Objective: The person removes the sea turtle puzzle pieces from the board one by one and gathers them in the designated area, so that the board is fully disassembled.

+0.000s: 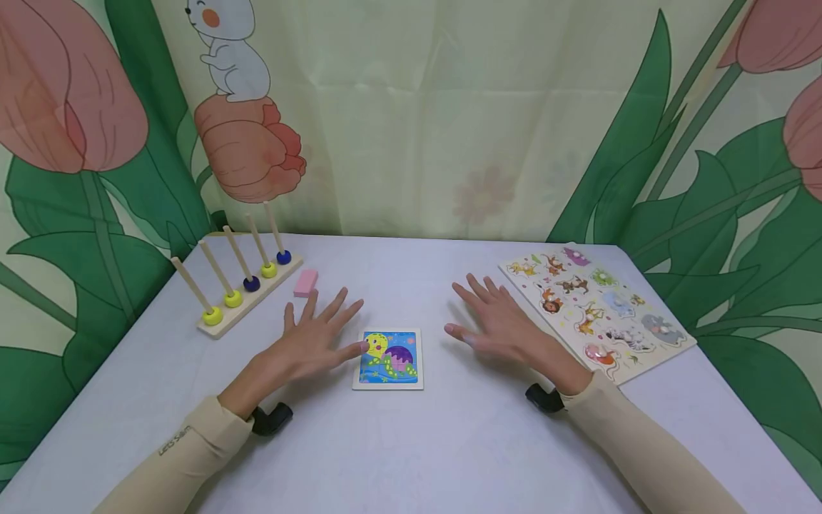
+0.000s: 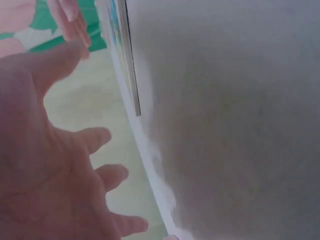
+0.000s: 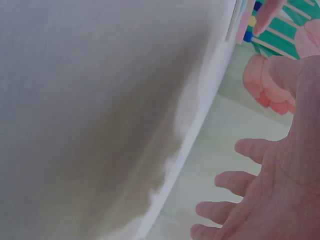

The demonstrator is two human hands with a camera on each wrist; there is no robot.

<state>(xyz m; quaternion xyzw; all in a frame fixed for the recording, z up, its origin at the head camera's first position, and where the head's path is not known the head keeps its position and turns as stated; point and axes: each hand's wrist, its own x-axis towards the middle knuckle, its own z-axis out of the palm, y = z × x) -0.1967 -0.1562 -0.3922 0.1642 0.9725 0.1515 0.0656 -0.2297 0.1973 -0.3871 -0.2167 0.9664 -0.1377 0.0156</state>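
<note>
Both hands (image 1: 311, 344) (image 1: 504, 326) spread wide, gripping nothing; the turtle puzzle (image 1: 388, 363) looks light, stiff: pinch its left and right edges!

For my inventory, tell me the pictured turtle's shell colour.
The turtle's shell is purple, clearest in the head view.

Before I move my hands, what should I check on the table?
1. Left hand empty: ok.
2. Right hand empty: ok.
3. Turtle picture flat on the table: ok.
4. Nothing above the turtle picture: not ok, your left thumb hovers over its edge.
5. A ring on every peg: ok, five pegs, one each.
6. Right wrist not touching the animal board: cannot tell, they overlap in the head view.
</note>
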